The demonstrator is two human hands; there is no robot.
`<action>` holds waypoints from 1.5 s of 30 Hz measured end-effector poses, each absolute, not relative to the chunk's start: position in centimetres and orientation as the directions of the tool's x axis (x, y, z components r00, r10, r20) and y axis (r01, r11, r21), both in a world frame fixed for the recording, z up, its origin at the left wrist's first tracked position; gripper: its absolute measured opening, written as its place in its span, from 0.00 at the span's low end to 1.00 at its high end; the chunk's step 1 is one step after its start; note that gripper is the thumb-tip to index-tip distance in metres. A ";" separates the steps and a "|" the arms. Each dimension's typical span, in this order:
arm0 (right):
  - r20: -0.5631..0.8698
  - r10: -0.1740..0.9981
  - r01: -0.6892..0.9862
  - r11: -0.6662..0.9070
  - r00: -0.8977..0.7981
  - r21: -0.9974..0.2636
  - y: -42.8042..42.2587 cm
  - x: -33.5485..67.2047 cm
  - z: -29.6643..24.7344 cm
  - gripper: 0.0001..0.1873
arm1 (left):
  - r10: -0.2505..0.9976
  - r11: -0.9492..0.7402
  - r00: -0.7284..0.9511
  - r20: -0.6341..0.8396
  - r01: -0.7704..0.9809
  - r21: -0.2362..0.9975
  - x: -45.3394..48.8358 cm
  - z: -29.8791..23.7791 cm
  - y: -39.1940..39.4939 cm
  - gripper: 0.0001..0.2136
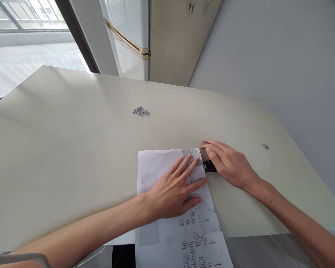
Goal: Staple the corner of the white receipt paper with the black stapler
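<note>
Printed sheets of paper (150, 163) lie on the table and hang over its near edge. My left hand (181, 190) rests flat on them, fingers spread, near the upper right part. At the right edge of the paper sits a small black stapler (210, 166), partly hidden by the paper and my right hand. My right hand (229, 163) is over the stapler with its fingers stretched out past it; whether the palm presses on it cannot be made out.
A small heap of staple strips (141, 111) lies toward the far side of the white table (80, 149). Another short staple strip (265, 146) is at the right. Beyond the table stand a fridge (131, 37), a grey wall (268, 56) and a window (30, 33).
</note>
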State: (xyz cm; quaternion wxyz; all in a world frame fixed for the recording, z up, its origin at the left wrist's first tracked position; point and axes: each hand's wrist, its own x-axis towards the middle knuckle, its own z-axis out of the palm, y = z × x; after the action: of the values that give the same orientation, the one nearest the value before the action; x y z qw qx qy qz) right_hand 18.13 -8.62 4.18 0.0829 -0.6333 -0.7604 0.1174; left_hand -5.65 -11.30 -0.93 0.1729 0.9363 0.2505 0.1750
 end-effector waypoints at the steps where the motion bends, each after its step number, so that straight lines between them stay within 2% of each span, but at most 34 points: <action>1: -0.021 0.983 0.945 0.170 -0.183 -0.280 -8.6 18.1 4.1 0.26 | 0.534 -0.812 0.810 0.243 0.411 0.414 -5.6 -0.9 -11.3 0.24; 22: -0.014 0.980 0.952 0.189 -0.198 -0.241 -8.8 18.3 3.8 0.26 | 0.552 -0.806 0.792 0.259 0.427 0.411 -5.5 -1.0 -11.6 0.23; 41: 0.129 0.952 0.957 0.287 -0.278 -0.054 -8.7 16.9 2.3 0.27 | 0.548 -0.803 0.802 0.238 0.425 0.417 -5.7 -0.9 -11.4 0.24; 45: 0.112 0.956 0.955 0.281 -0.270 -0.096 -8.3 17.1 2.4 0.27 | 0.547 -0.809 0.794 0.264 0.421 0.410 -5.8 -1.1 -11.2 0.24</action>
State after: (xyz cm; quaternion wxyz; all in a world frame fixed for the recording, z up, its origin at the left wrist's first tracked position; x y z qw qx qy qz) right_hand 17.11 -8.34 2.35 0.0741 -0.5996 -0.7968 0.0048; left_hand -5.79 -11.22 -1.14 0.1675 0.9322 0.2598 0.1883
